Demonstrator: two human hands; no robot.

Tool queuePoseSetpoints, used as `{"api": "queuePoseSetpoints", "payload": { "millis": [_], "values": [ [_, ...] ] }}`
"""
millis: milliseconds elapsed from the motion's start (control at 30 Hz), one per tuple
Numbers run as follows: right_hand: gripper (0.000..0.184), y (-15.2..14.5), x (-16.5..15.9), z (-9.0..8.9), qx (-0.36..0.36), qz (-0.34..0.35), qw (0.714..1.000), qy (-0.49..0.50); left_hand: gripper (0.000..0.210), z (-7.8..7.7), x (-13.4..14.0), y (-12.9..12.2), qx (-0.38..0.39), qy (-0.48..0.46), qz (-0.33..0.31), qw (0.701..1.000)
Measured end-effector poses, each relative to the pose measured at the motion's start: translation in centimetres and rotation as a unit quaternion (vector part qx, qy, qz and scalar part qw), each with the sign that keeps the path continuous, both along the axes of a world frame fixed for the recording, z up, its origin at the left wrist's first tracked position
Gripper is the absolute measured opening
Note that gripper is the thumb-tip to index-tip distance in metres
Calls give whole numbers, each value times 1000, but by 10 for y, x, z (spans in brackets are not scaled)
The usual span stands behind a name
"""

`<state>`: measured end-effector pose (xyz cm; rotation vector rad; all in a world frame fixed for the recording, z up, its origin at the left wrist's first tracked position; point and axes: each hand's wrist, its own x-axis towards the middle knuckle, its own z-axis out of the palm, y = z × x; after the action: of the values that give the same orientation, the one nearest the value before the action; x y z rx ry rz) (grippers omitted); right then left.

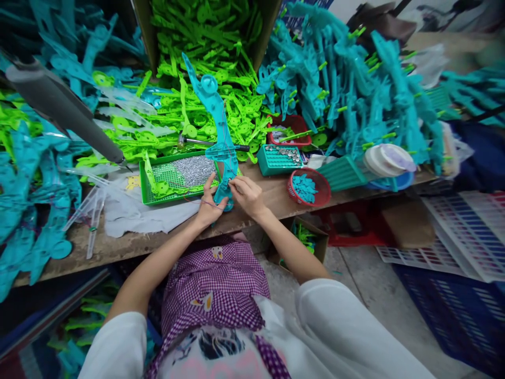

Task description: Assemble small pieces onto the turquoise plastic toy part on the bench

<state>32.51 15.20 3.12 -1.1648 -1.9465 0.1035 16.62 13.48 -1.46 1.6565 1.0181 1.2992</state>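
Observation:
A long blue plastic toy-bow half (221,123) lies over the front of the workbench, its tip pointing away from me. My left hand (211,202) grips its near end, with thumb and fingers round the edge. A thin dark red string runs along the part and past that hand. Close by on the right, my right hand (248,193) has its fingertips pinched against the lower part of the blue piece. Whatever sits in the pinch is too small to make out. Left of the piece, a green tray (148,196) holds many small silver screws and a lime-green part.
Heaps of lime-green parts (221,31) and blue parts (315,63) crowd the back. A power screwdriver (67,105) hangs at left. A hammer (213,145) lies behind the tray. A teal box (272,163) with metal discs and a red basket (321,195) of blue pieces stand right.

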Motion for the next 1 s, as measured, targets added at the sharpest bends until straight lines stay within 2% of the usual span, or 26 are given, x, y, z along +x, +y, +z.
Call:
{"api": "queuePoseSetpoints", "payload": {
  "millis": [133,267,433,567,700,800,900,1000],
  "values": [
    [22,0,3,6,-29,33,999,4,88,2,0,-1,-9,-10,21,1000],
    [25,-6,2,3,-40,23,999,1,87,3,0,-2,-6,-8,19,1000],
    [37,-30,-5,-4,-15,-25,997,-78,78,3,-2,-1,1,-18,19,1000],
    [46,-46,-13,-5,-55,-71,990,-110,79,4,-3,0,32,-8,26,999],
    [50,-51,-29,-8,-85,-112,985,-97,79,4,-3,1,43,3,30,999],
    [51,-54,-39,-12,-90,-136,985,-47,78,3,-3,2,48,2,28,998],
    [47,-53,-40,-3,-103,-120,987,5,80,3,-4,4,60,-5,26,998],
    [40,-41,-38,23,-97,-121,985,74,83,3,-3,5,62,-18,15,998]
  ]
}}
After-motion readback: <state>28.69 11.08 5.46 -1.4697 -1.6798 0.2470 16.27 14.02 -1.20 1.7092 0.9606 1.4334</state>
